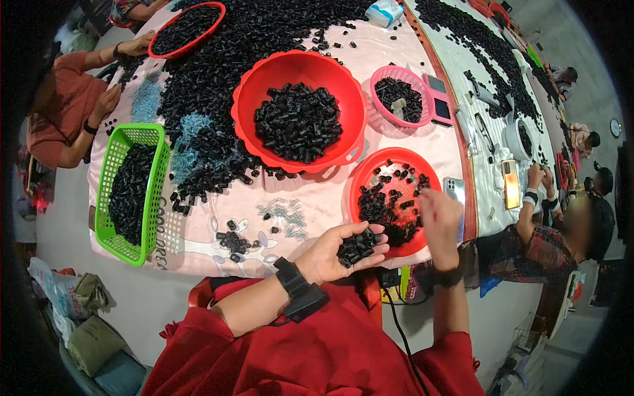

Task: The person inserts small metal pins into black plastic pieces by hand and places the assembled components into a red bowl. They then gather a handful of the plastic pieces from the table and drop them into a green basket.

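Note:
My left hand (325, 254) lies palm up near the table's front edge, cupping a handful of small black plastic parts (357, 248). To its right a round red tray (430, 171) holds more loose black parts (374, 206), spread over its bottom. Above that tray's right side is my right hand (440, 221), its fingers bent and smeared by motion, so whether anything is in them cannot be made out. A large red bowl (249, 115) with a heap of the same parts stands beyond my hands. A few black parts (234, 244) lie on the cloth left of my left hand.
At the left is a green basket (158, 173) full of black parts. A pink basket (378, 89) and a phone (454, 189) stand at the right. Clear bluish pieces (285, 214) and a big black pile (211, 79) cover the cloth. Other people work around.

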`<move>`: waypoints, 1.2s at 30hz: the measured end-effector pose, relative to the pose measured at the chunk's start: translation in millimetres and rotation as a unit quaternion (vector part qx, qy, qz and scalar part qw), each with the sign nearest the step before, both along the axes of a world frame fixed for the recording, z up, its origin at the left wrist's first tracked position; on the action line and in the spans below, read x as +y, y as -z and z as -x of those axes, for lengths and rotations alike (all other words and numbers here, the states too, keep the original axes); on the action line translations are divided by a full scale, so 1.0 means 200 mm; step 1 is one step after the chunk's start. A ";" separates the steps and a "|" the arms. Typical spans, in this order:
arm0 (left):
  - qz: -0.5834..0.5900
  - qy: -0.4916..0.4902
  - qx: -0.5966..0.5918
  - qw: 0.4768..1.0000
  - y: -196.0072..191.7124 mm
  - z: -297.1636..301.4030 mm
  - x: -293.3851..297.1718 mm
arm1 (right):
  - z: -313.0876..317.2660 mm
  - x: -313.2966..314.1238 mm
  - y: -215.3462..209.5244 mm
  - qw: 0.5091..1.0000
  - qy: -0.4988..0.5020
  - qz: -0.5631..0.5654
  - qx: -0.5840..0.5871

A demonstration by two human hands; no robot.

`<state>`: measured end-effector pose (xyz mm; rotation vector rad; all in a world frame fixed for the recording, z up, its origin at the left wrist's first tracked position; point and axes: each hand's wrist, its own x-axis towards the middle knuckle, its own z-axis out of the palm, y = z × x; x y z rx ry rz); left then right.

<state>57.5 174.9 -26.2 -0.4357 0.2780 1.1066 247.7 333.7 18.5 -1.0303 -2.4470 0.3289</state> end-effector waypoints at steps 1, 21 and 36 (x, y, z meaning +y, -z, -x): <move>0.001 -0.001 0.001 1.000 0.00 0.01 0.00 | -0.02 0.08 0.03 0.993 0.019 -0.108 -0.035; 0.009 -0.014 0.015 1.000 -0.03 0.00 -0.02 | 0.11 -0.30 -0.21 0.986 -0.139 0.096 0.002; 0.042 -0.122 0.035 0.991 -0.03 0.44 -0.22 | -0.14 0.02 0.13 0.982 0.015 -0.110 -0.150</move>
